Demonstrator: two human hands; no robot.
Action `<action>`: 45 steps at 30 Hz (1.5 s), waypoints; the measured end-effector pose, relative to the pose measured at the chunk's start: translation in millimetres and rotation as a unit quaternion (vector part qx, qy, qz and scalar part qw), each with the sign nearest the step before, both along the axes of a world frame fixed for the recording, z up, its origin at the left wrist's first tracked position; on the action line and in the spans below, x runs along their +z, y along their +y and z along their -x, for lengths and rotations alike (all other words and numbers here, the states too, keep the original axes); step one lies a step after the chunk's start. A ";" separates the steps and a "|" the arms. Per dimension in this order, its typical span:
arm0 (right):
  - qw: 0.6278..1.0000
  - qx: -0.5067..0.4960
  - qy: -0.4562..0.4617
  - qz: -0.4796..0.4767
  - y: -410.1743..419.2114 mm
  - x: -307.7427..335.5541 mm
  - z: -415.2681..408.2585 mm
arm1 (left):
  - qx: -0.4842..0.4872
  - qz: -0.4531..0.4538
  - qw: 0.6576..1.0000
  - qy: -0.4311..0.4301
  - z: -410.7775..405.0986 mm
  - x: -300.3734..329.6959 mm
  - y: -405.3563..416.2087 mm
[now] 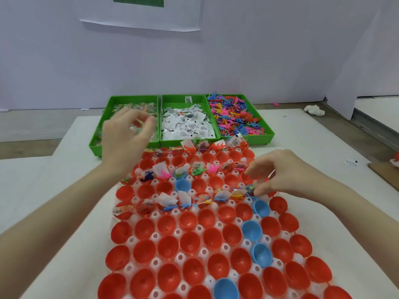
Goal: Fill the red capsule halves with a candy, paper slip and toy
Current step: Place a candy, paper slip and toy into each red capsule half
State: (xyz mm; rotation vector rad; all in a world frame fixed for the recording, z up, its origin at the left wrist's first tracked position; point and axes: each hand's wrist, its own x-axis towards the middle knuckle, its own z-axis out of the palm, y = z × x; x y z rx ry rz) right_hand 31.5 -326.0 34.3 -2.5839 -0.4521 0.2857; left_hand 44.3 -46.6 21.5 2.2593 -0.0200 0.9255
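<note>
Green bins (246, 138) at upper centre held candies, slips and toys, while my left hand (127, 134) hovered loose-fingered and my right hand (278, 173) pinched a candy (250, 189) over the tray (203, 252).

The left hand (127, 134) is motion-blurred and hides part of the candy tray (121, 100). The capsule rack (155, 236) runs off the bottom edge.
</note>
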 end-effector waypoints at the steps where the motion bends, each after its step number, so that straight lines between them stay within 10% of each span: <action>1: 1.000 0.000 0.003 -0.001 -0.2 0.1 -0.4 | 0.019 0.000 1.000 0.012 -7.4 -1.5 9.6; 15: 0.997 0.067 0.029 0.031 0.2 -4.4 -5.2 | 0.016 -0.158 0.932 0.327 -68.9 -35.2 63.5; 19: 0.993 0.098 0.054 0.033 -3.8 17.6 -13.0 | 0.021 -0.105 0.943 0.315 -73.6 -41.3 61.9; 25: 0.975 -0.069 0.003 -0.213 -8.2 29.9 -74.5 | 0.051 0.008 0.962 0.267 -79.6 -49.8 63.1; 34: 0.976 -0.173 -0.021 0.130 8.3 -22.7 -159.8 | 0.060 0.025 0.971 0.231 -82.2 -53.6 65.1; 45: 0.956 -0.232 -0.155 0.091 18.2 -31.9 -166.7 | 0.051 0.043 0.975 0.210 -80.2 -54.5 67.3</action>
